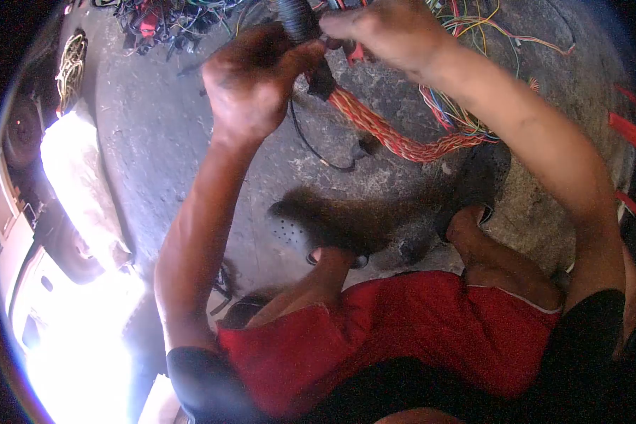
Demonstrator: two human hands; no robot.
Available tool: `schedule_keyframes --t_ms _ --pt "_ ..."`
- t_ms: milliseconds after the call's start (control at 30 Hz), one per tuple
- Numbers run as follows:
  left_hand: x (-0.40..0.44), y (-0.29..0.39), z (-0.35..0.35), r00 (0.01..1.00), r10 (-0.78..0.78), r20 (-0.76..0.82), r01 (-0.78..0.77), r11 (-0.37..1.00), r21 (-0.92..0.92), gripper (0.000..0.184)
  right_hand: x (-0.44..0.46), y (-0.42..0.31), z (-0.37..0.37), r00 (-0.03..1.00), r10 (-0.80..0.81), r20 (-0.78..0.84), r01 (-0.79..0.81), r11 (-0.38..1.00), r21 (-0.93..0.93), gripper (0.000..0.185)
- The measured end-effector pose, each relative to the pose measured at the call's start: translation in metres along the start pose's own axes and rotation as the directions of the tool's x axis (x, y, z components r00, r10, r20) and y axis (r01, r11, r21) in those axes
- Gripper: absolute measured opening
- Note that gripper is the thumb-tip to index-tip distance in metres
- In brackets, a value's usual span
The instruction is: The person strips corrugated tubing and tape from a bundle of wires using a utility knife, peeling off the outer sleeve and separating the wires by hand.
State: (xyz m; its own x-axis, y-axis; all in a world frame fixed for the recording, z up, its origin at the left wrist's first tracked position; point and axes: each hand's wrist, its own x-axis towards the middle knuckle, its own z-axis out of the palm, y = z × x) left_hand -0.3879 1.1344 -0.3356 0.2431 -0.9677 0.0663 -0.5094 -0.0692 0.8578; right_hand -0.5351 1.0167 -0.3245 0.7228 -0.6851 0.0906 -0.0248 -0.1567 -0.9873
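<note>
At the top centre, a black corrugated tube point(297, 19) runs down between my hands. My left hand point(251, 81) is closed at the tube's lower end, on its left side. Just right of the tube, the fingers of my right hand point(385, 35) are bent and pressed together; what they pinch is too small to make out. Below the hands, a thick bundle of red and tan twisted wires point(396, 141) comes out of a black wrapped section point(321, 81) and curves to the right. A thin black cable point(307, 145) hangs beside it over the floor.
Tangled dark wires with connectors point(148, 28) lie at the upper left. Loose coloured wires point(480, 28) spread at the upper right. A pale wrapped bundle point(74, 162) lies at the left in bright light. My feet are on the grey floor point(169, 141), below the wire bundle.
</note>
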Motion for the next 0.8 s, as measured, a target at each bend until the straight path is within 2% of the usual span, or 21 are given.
schedule_keyframes --t_ms 33,67,100,133,167,233,267,300,333,400,433,500,567,600,633,667,700,800 --pt "0.0 -0.003 0.0 1.0 0.001 0.001 -0.001 1.0 0.001 0.012 0.007 -0.01 -0.02 0.943 0.215 0.253 -0.268 0.943 0.195 0.014" --pt "0.0 -0.007 0.001 1.0 0.011 -0.005 -0.011 0.999 -0.034 0.013 0.011 -0.015 -0.032 0.781 0.343 0.522 -0.545 0.783 0.301 0.014" --pt "0.001 -0.01 0.002 1.0 0.021 -0.013 -0.022 0.997 -0.068 0.014 0.009 -0.005 -0.024 0.781 0.343 0.522 -0.545 0.783 0.3 0.014" --pt "0.001 -0.008 0.001 1.0 0.021 -0.013 -0.022 0.997 -0.068 0.014 0.003 0.011 -0.008 0.899 0.273 0.343 -0.376 0.883 0.28 0.017" --pt "0.001 -0.005 0.0 0.999 0.046 0.017 -0.046 0.999 -0.005 0.013 0.001 0.022 0.0 0.973 0.168 0.159 -0.201 0.954 0.222 0.02" --pt "0.002 -0.006 -0.004 0.996 0.07 0.05 -0.073 0.996 0.058 0.013 0.002 0.023 -0.001 0.978 0.145 0.149 -0.172 0.967 0.187 0.024" --pt "0.005 -0.009 -0.008 0.95 0.28 0.139 -0.31 0.902 0.302 0.012 0.003 0.023 -0.002 0.983 0.12 0.139 -0.141 0.978 0.152 0.028" --pt "0.007 -0.007 -0.009 0.853 0.444 0.275 -0.521 0.696 0.494 0.011 0.004 0.022 -0.003 0.984 0.12 0.135 -0.141 0.978 0.153 0.028" --pt "0.007 -0.005 -0.006 0.851 0.445 0.278 -0.524 0.695 0.492 0.011 0.005 0.02 -0.005 0.974 0.149 0.172 -0.173 0.976 0.133 0.03" --pt "0.007 0.002 0.0 0.939 0.323 0.12 -0.343 0.904 0.253 0.012 0.005 0.02 -0.005 0.961 0.183 0.206 -0.208 0.972 0.111 0.033" --pt "0.006 0.005 0.001 0.939 0.322 0.122 -0.343 0.905 0.25 0.012 0.006 0.022 -0.005 0.975 0.131 0.179 -0.147 0.986 0.076 0.035" --pt "0.006 0.01 0.001 0.996 0.084 0.026 -0.086 0.887 0.454 0.014 0.011 0.026 -0.005 0.985 0.077 0.157 -0.084 0.996 0.037 0.037" --pt "0.006 0.02 0.004 0.998 0.07 0.005 -0.065 0.894 0.444 0.016 0.016 0.03 -0.004 0.97 -0.187 0.153 0.211 0.964 -0.16 0.039" --pt "0.007 0.023 0.005 0.998 0.061 -0.013 -0.049 0.899 0.435 0.018 0.017 0.024 -0.002 0.97 -0.188 0.153 0.212 0.964 -0.159 0.039" --pt "0.007 0.022 0.005 0.998 0.06 -0.012 -0.048 0.899 0.436 0.018 0.017 0.015 -0.003 0.982 -0.091 0.166 0.117 0.981 -0.154 0.039" --pt "0.007 0.02 0.005 0.988 0.151 -0.033 -0.119 0.88 0.46 0.018 0.016 0.01 -0.002 0.984 0.006 0.178 0.021 0.988 -0.151 0.038" --pt "0.007 0.019 0.005 0.969 0.242 -0.051 -0.188 0.854 0.485 0.017 0.017 0.013 -0.002 0.984 0.006 0.178 0.021 0.988 -0.15 0.038" --pt "0.003 0.024 0.01 0.983 0.174 -0.052 -0.122 0.844 0.522 0.015 0.016 0.021 -0.003 0.979 -0.076 0.187 0.093 0.992 -0.083 0.033"
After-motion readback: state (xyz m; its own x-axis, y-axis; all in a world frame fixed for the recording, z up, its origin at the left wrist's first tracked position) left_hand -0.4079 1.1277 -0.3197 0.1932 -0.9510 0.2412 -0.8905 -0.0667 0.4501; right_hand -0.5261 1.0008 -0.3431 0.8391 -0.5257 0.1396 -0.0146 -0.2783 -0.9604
